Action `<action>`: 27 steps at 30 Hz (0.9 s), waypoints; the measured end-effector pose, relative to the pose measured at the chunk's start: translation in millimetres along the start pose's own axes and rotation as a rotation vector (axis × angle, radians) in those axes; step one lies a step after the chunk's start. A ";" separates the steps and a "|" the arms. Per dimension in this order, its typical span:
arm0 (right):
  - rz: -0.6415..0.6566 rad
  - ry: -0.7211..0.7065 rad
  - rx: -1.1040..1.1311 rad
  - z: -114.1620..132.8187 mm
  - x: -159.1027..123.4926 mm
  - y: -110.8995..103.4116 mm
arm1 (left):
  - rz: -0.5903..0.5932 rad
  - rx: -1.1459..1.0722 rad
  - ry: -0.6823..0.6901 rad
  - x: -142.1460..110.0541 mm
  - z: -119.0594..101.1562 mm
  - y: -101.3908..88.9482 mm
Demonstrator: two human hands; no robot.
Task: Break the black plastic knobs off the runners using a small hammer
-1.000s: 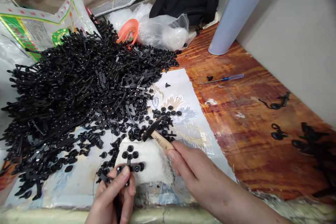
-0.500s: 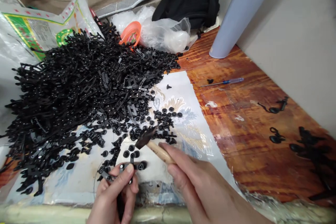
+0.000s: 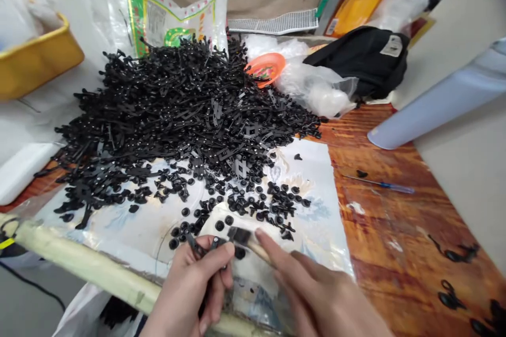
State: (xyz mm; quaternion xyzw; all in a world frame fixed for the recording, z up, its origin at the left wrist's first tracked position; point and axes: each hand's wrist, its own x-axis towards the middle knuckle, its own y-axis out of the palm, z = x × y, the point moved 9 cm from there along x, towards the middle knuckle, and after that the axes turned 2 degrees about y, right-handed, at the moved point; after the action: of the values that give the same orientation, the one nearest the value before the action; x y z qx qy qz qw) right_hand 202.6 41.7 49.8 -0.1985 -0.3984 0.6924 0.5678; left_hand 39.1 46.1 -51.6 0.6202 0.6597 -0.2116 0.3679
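Note:
My left hand (image 3: 193,287) is closed, pinching a small black plastic strip (image 3: 205,246) against the white pad (image 3: 253,268) at the table's near edge. My right hand (image 3: 316,295) grips the wooden handle of a small hammer (image 3: 243,237), whose dark head rests right beside the strip, by my left thumb. Loose black round caps (image 3: 272,202) lie scattered just beyond the pad. Behind them spreads a big heap of black plastic strips (image 3: 166,110).
A yellow tub (image 3: 35,58) sits at far left, a printed sack (image 3: 169,18) behind the heap. An orange dish (image 3: 265,66), clear plastic bags (image 3: 316,89) and a black bag (image 3: 363,60) lie at the back. A pale blue cylinder (image 3: 435,108) and a screwdriver (image 3: 379,184) are at right.
The hammer head has come down from above the caps to the strip at my left thumb. The camera has swung left and tilted, bringing the yellow tub into view.

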 end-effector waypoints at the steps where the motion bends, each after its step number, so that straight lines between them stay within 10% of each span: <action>1: 0.059 0.009 0.001 -0.3 0.0 7.1 | -0.006 0.006 -0.012 0.4 1.5 -0.9; 18: 0.095 0.114 0.059 -6.6 -6.0 15.8 | 0.006 0.058 -0.031 -0.1 0.0 -1.5; 22: 0.225 0.264 0.164 -21.2 -0.8 26.9 | 0.038 0.089 -0.015 0.9 -2.9 -0.7; 27: 0.079 0.478 0.465 -37.2 23.4 7.1 | 0.113 0.205 0.033 -2.6 -9.6 0.5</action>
State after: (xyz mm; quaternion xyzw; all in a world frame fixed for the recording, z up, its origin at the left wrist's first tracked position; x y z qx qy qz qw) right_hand 218.7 75.6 26.0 -0.2356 -0.0774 0.7201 0.6480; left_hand 37.4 51.6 -43.4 0.6941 0.6046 -0.2469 0.3030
